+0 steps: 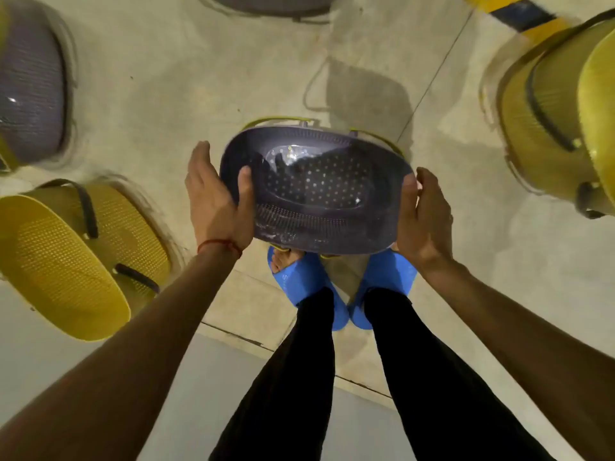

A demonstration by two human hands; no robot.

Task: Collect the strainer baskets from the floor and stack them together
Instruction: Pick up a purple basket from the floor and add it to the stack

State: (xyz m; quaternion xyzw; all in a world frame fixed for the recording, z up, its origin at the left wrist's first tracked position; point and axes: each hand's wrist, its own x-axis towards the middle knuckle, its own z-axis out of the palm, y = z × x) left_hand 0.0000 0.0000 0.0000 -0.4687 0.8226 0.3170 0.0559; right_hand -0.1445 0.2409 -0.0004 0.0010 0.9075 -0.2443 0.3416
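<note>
I hold a dark grey strainer basket (316,191) above the floor, its open side facing me, with yellow handles showing at its rim. My left hand (216,201) grips its left rim, thumb inside. My right hand (422,217) presses against its right rim. A yellow strainer basket (66,257) with dark handles lies on the floor at the left. A grey basket (31,91) sits at the upper left. Another yellow basket (559,121) lies tipped at the upper right. A further grey basket (273,3) is cut off at the top edge.
The floor (199,78) is pale concrete with seams. My legs in black trousers and my blue slippers (299,284) stand directly under the held basket. A yellow-and-dark striped marking (512,11) runs at the top right.
</note>
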